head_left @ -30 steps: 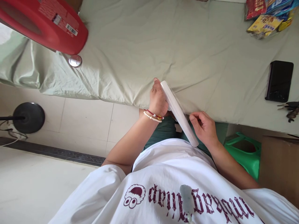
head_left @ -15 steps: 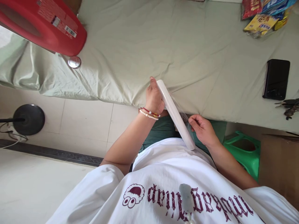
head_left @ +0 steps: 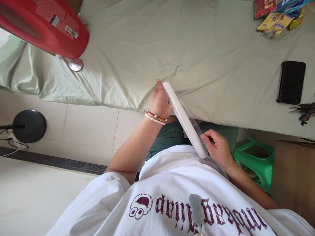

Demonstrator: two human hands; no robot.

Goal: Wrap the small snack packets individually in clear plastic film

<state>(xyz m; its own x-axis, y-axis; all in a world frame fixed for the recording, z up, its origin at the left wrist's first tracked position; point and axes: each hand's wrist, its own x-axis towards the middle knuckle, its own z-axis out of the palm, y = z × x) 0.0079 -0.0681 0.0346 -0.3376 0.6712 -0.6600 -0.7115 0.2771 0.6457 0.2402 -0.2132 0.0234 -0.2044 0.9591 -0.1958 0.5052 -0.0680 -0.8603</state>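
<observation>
A long white roll of plastic wrap [head_left: 183, 118] slants across my lap, its far end over the table edge and its near end by my shirt. My left hand [head_left: 160, 100] is closed around the upper part of the roll, with the fingers partly hidden. Along the roll's right side a strip of clear film [head_left: 195, 125] stands loose. My right hand [head_left: 217, 146] pinches the edge of this film between thumb and bent fingers, close to the roll's lower end.
A table with a pale green cloth [head_left: 128, 59] lies ahead. On it are a red jug [head_left: 66, 36], a small round metal tin [head_left: 76, 65], snack packets [head_left: 275, 23], a black phone [head_left: 291, 82] and keys [head_left: 306, 111]. A green stool [head_left: 264, 167] stands at right, beside a brown box [head_left: 292, 177].
My right hand has moved down along the roll, toward its lower end, with the film at its fingers. My left hand and the roll's upper end have shifted slightly left.
</observation>
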